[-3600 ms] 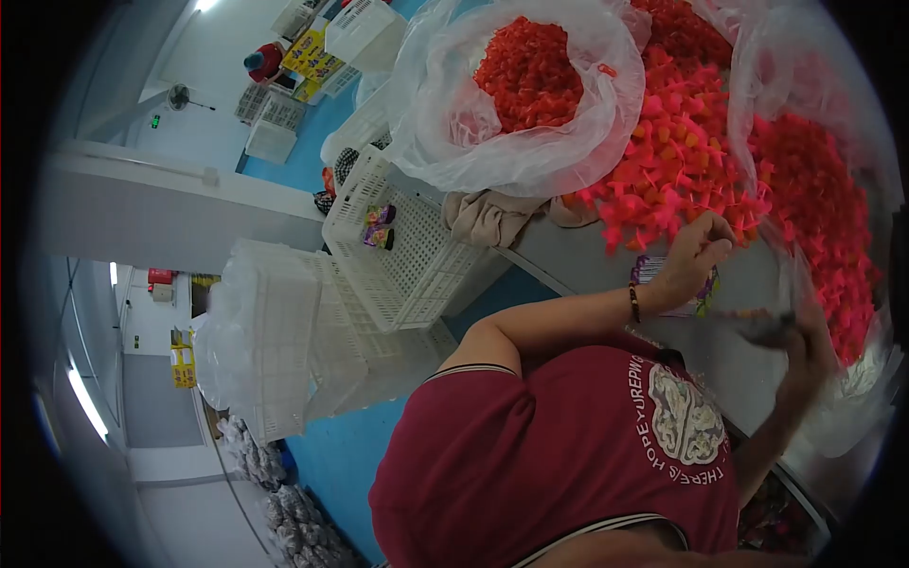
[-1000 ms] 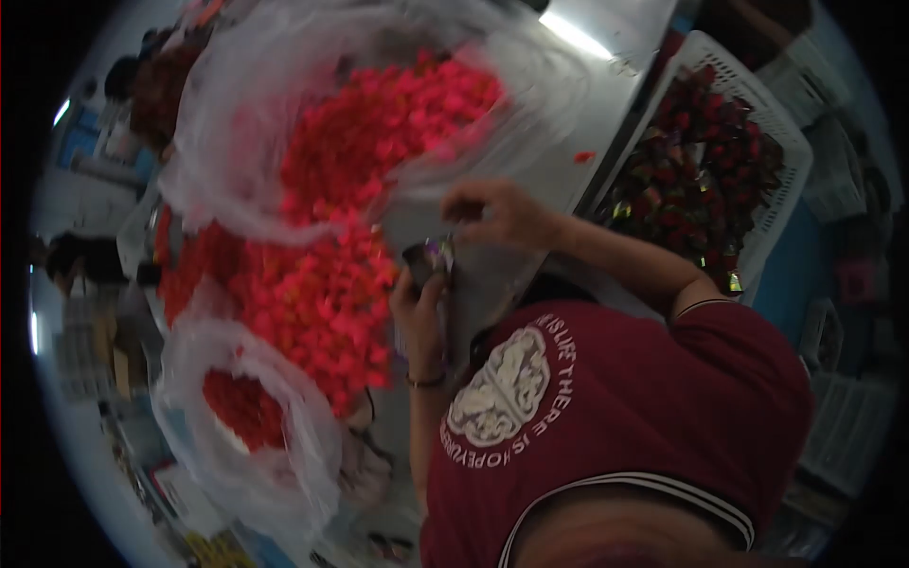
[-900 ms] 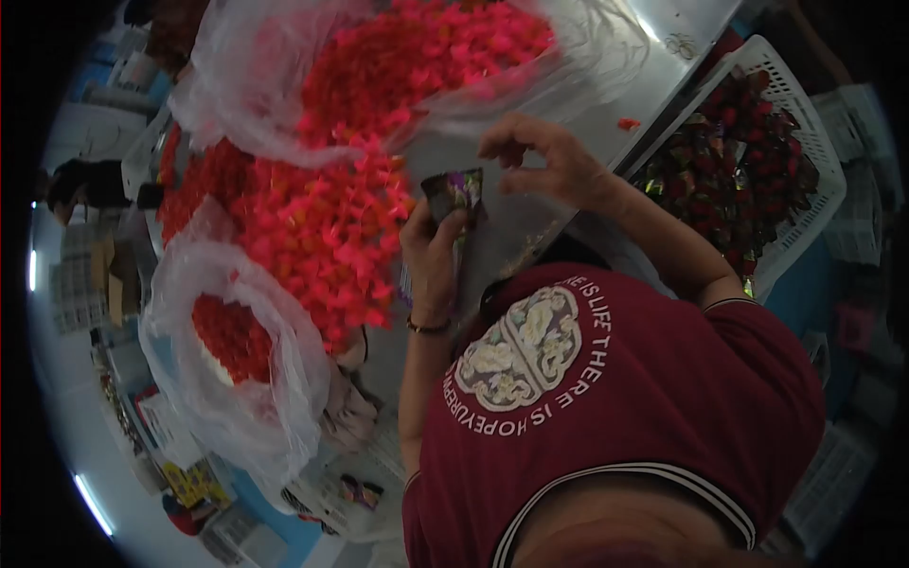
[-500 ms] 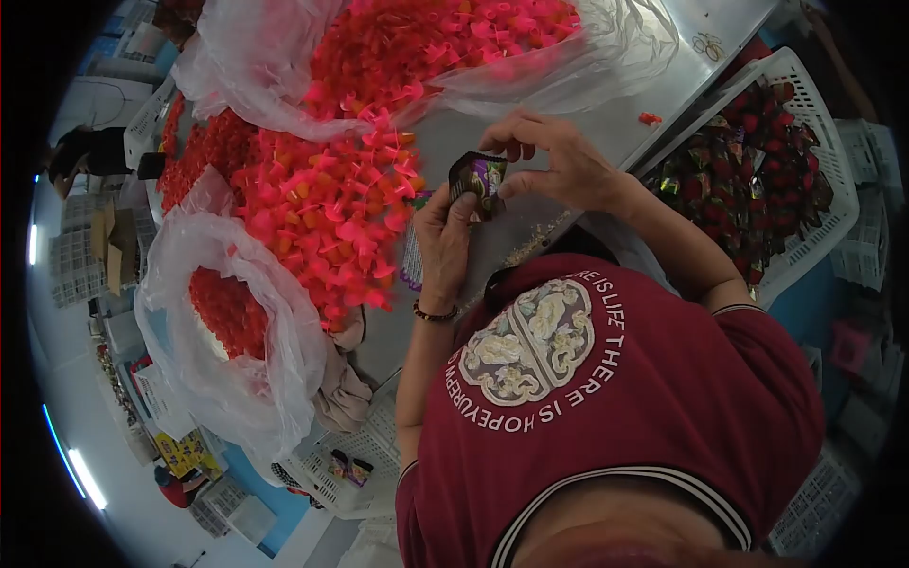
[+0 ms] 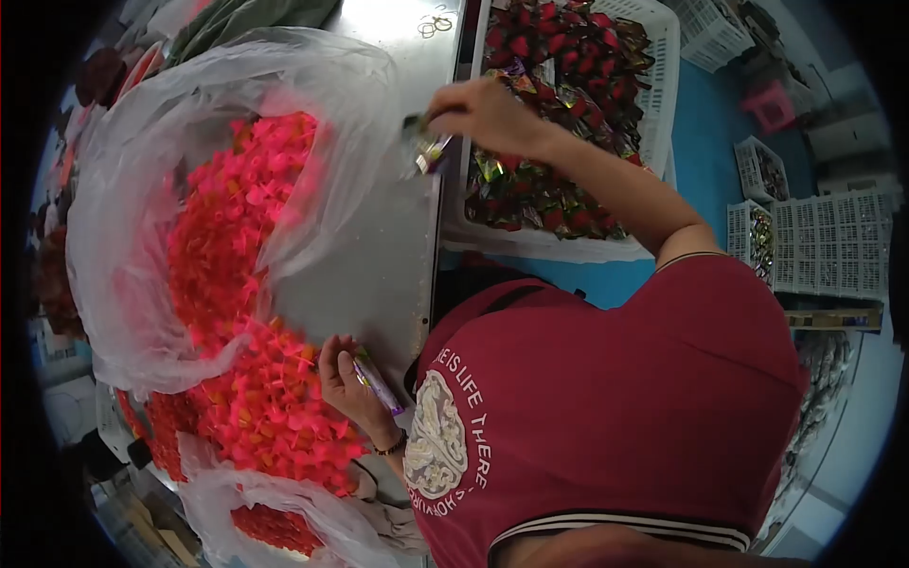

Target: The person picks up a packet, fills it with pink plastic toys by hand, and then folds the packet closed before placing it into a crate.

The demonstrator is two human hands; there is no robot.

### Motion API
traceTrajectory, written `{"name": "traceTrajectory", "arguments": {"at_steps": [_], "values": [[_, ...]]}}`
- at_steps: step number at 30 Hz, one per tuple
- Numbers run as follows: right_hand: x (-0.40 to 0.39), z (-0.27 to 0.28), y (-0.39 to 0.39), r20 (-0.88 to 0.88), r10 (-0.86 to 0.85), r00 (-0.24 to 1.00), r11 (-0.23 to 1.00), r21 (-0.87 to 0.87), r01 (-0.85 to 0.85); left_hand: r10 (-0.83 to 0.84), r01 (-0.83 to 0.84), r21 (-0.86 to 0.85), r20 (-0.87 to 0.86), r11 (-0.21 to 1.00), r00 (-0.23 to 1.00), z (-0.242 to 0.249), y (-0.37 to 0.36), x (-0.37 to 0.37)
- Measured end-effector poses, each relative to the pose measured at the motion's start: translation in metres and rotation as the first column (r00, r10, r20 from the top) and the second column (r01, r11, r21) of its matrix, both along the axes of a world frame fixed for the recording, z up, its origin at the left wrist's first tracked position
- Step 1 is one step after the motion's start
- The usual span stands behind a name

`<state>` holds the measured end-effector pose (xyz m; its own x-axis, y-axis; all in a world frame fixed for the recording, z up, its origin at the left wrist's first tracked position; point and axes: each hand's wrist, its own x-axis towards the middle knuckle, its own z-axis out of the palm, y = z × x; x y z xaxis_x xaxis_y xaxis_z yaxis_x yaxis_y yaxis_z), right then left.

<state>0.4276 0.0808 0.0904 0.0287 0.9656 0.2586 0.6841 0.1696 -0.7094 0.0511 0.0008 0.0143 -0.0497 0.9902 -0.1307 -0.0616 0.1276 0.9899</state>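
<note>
My left hand [image 5: 355, 386], wearing a beaded bracelet, is low over the metal table [image 5: 365, 256] beside the pile of red and pink plastic pieces [image 5: 265, 402]. Its curled fingers are closed around a flat purple and white wrapper or wrapper stack [image 5: 379, 383]. My right hand [image 5: 488, 114] is raised near the table edge beside the white crate [image 5: 668, 104]. Its fingers pinch a small dark, shiny packet [image 5: 426, 151], blurred by motion. Inside the crate lie several dark packets with red contents [image 5: 568, 114].
A large clear plastic bag [image 5: 114, 256] holds more red and pink pieces at the left. Another bag [image 5: 208, 497] stands lower down. Rubber bands [image 5: 436, 24] lie near the table's far end. Stacked white crates [image 5: 828, 241] and a pink stool [image 5: 769, 104] are at the right.
The view has turned toward the right-hand crate. My right hand has moved away from my left hand, carrying the dark packet toward the crate. My left hand has let go of that packet.
</note>
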Motion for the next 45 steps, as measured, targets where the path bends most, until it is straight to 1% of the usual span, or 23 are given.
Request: {"name": "traceTrajectory", "arguments": {"at_steps": [1, 4, 7, 10, 12, 17, 19, 20, 22, 24, 26, 28, 30, 34, 36, 37, 38, 39, 40, 41, 42, 43, 45], "values": [[0.034, 0.004, -0.007, 0.079, -0.146, 0.986, 0.988, 0.071, 0.141, 0.0, 0.0, 0.013, -0.009, 1.0, 1.0, -0.004, -0.002, -0.004], [0.142, -0.008, -0.036, 0.372, -0.507, 0.777, 0.857, 0.315, 0.408, 0.041, -0.042, 0.01, 0.02, 0.999, 0.999, -0.012, -0.007, -0.008], [0.212, -0.051, -0.081, 0.628, -0.606, 0.488, 0.788, 0.394, 0.472, 0.062, -0.061, 0.061, -0.023, 0.996, 0.998, -0.027, -0.012, -0.014], [0.253, -0.121, -0.138, 0.803, -0.496, 0.33, 0.816, 0.3, 0.494, 0.116, -0.108, 0.103, -0.073, 0.989, 0.991, -0.022, -0.015, -0.008], [0.244, -0.147, -0.177, 0.852, -0.378, 0.362, 0.821, 0.128, 0.556, 0.079, 0.007, 0.25, -0.331, 0.968, 0.94, -0.032, -0.02, -0.016], [0.246, -0.151, -0.195, 0.872, -0.304, 0.383, 0.799, 0.015, 0.602, 0.089, 0.074, 0.345, -0.436, 0.936, 0.896, -0.03, -0.03, -0.019], [0.248, -0.127, -0.168, 0.898, 0.069, 0.434, 0.451, -0.416, 0.79, 0.101, 0.077, 0.355, -0.457, 0.932, 0.884, -0.028, -0.035, -0.02], [0.243, -0.113, -0.155, 0.901, 0.069, 0.429, 0.457, -0.411, 0.789, 0.108, 0.087, 0.365, -0.482, 0.927, 0.869, -0.028, -0.036, -0.02], [0.216, -0.08, -0.125, 0.869, 0.055, 0.491, 0.543, -0.439, 0.716, 0.116, 0.097, 0.381, -0.499, 0.919, 0.859, -0.029, -0.039, -0.022], [0.176, -0.053, -0.083, 0.819, -0.065, 0.57, 0.633, -0.408, 0.658, 0.207, 0.181, 0.48, -0.647, 0.858, 0.733, -0.035, -0.042, -0.027], [0.162, -0.074, -0.046, 0.801, -0.168, 0.574, 0.863, -0.161, 0.479, 0.207, 0.222, 0.496, -0.67, 0.84, 0.713, -0.041, -0.046, -0.033], [0.125, -0.078, -0.015, 0.72, -0.186, 0.669, 0.982, 0.113, 0.152, 0.211, 0.263, 0.504, -0.7, 0.823, 0.682, -0.05, -0.051, -0.042], [0.077, -0.072, 0.002, 0.644, -0.068, 0.762, 0.983, 0.173, -0.058, 0.28, 0.306, 0.566, -0.721, 0.765, 0.634, -0.065, -0.056, -0.048], [0.009, -0.073, -0.001, 0.561, 0.049, 0.826, 0.942, 0.248, -0.225, 0.314, 0.287, 0.556, -0.744, 0.78, 0.59, -0.06, -0.07, -0.056], [-0.003, -0.08, -0.006, 0.36, -0.02, 0.933, 0.983, -0.164, 0.084, 0.407, 0.331, 0.607, -0.76, 0.722, 0.507, -0.053, -0.076, -0.063], [0.0, -0.085, -0.004, 0.359, -0.01, 0.933, 0.984, -0.165, 0.074, 0.412, 0.324, 0.607, -0.76, 0.726, 0.502, -0.054, -0.083, -0.065], [0.008, -0.094, -0.003, 0.199, -0.036, 0.979, 0.88, -0.457, 0.126, 0.421, 0.28, 0.59, -0.769, 0.758, 0.481, -0.057, -0.093, -0.067], [0.009, -0.107, -0.006, 0.042, -0.115, 0.993, 0.686, -0.719, 0.11, 0.419, 0.242, 0.562, -0.786, 0.791, 0.455, -0.058, -0.105, -0.073], [0.008, -0.116, -0.007, 0.042, -0.112, 0.993, 0.685, -0.721, 0.107, 0.418, 0.241, 0.56, -0.787, 0.793, 0.453, -0.062, -0.109, -0.078], [0.003, -0.124, -0.011, -0.294, -0.341, 0.893, 0.643, -0.766, -0.007, 0.39, 0.219, 0.527, -0.798, 0.821, 0.46, -0.066, -0.116, -0.077], [-0.001, -0.131, -0.014, -0.557, -0.538, 0.633, 0.631, -0.764, -0.137, 0.363, 0.195, 0.495, -0.806, 0.847, 0.467, -0.069, -0.121, -0.079], [-0.003, -0.134, -0.014, -0.563, -0.532, 0.632, 0.636, -0.759, -0.14, 0.34, 0.172, 0.464, -0.812, 0.869, 0.474, -0.071, -0.125, -0.079], [-0.008, -0.14, -0.017, -0.645, -0.642, 0.414, 0.663, -0.738, -0.121, 0.287, 0.13, 0.391, -0.828, 0.911, 0.482, -0.075, -0.137, -0.082]]}}
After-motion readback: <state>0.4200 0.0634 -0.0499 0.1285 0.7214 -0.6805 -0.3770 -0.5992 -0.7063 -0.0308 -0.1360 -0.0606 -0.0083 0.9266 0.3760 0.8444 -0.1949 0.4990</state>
